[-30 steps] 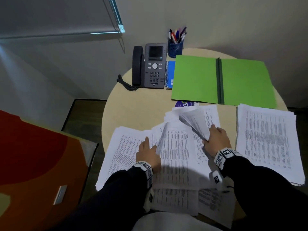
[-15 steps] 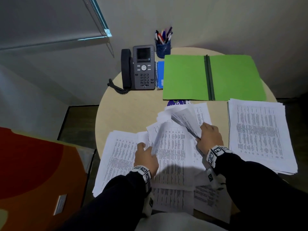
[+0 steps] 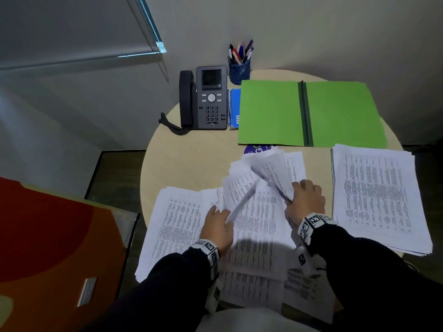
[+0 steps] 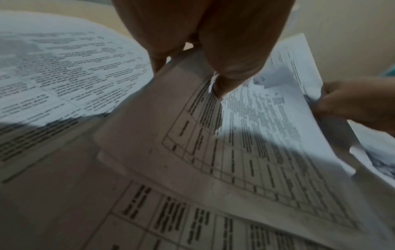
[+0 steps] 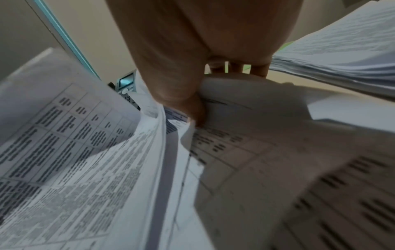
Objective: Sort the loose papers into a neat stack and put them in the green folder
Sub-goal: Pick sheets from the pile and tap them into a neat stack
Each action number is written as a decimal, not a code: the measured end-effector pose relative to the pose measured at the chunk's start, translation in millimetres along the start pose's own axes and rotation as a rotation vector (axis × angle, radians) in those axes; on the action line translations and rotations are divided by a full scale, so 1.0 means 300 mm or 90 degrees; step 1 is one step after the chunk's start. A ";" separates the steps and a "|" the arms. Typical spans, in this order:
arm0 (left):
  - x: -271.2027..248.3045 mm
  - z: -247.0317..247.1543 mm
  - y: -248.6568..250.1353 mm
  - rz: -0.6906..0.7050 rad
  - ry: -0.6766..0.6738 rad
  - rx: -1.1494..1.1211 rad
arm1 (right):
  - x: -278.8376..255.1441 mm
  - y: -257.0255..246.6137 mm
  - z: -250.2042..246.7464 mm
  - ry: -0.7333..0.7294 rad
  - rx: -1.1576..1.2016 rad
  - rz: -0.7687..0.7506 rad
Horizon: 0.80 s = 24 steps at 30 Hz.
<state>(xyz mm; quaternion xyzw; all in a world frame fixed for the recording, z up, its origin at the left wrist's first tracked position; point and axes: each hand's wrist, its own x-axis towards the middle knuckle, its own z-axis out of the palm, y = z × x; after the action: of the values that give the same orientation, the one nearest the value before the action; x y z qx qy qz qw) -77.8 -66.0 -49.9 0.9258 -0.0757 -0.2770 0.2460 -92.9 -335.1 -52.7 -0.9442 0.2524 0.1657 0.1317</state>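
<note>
Loose printed papers (image 3: 182,219) lie spread over the near half of the round table (image 3: 191,159). My left hand (image 3: 219,226) pinches the lifted left edge of a bundle of sheets (image 3: 242,188); its thumb presses the paper (image 4: 245,118) in the left wrist view. My right hand (image 3: 304,202) grips the right side of the same curled bundle (image 5: 149,135), fingers wrapped over the edge. The green folder (image 3: 271,111) lies open and flat at the far side. A neat stack of papers (image 3: 376,195) sits at the right.
A desk phone (image 3: 206,99) and a blue pen cup (image 3: 239,70) stand at the table's far edge, with a blue spiral notebook (image 3: 235,106) beside the folder. A purple disc (image 3: 257,149) peeks out under the folder. An orange and red panel (image 3: 48,248) stands at left.
The lifted sheets have curled up more between my hands, and my left hand has taken hold of their edge. The camera view shifted slightly.
</note>
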 end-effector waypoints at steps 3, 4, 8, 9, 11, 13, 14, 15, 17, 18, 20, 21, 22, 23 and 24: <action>0.015 0.000 0.017 0.013 -0.066 0.085 | -0.010 0.017 0.019 0.013 0.014 -0.020; 0.024 -0.003 0.016 0.017 -0.070 0.111 | -0.011 0.022 0.023 0.018 0.014 -0.022; 0.074 -0.046 -0.027 -0.038 -0.038 0.116 | -0.006 0.029 0.031 0.031 0.036 -0.008; 0.090 -0.067 -0.041 -0.053 -0.024 0.121 | -0.003 0.029 0.031 0.030 0.040 -0.001; 0.133 -0.119 -0.071 -0.073 -0.006 0.140 | 0.004 0.028 0.033 0.023 0.048 0.013; 0.187 -0.167 -0.096 -0.076 0.006 0.144 | 0.013 0.031 0.035 0.021 0.046 0.015; 0.209 -0.188 -0.105 -0.074 0.013 0.141 | 0.015 0.032 0.036 0.019 0.043 0.011; 0.228 -0.206 -0.110 -0.074 0.020 0.139 | 0.016 0.032 0.035 0.017 0.045 0.009; 0.258 -0.228 -0.110 -0.066 0.033 0.149 | 0.018 0.034 0.034 0.018 0.057 0.008; 0.267 -0.232 -0.108 -0.057 0.044 0.154 | 0.017 0.034 0.033 0.022 0.066 0.007; 0.274 -0.231 -0.099 -0.036 0.068 0.161 | 0.016 0.032 0.032 0.035 0.073 0.005; 0.270 -0.225 -0.093 -0.033 0.077 0.161 | 0.014 0.028 0.030 0.041 0.069 0.004; 0.268 -0.218 -0.089 -0.034 0.086 0.158 | 0.013 0.023 0.028 0.048 0.065 0.003; 0.266 -0.210 -0.083 -0.037 0.093 0.149 | 0.012 0.017 0.027 0.054 0.062 0.003; 0.268 -0.205 -0.072 -0.037 0.102 0.141 | 0.010 0.012 0.026 0.058 0.059 0.006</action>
<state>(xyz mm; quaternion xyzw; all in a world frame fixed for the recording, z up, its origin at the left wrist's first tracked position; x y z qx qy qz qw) 23.3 -44.0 -54.1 0.9681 -0.0590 -0.1993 0.1397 -94.1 -336.8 -61.6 -0.9424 0.2703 0.1112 0.1629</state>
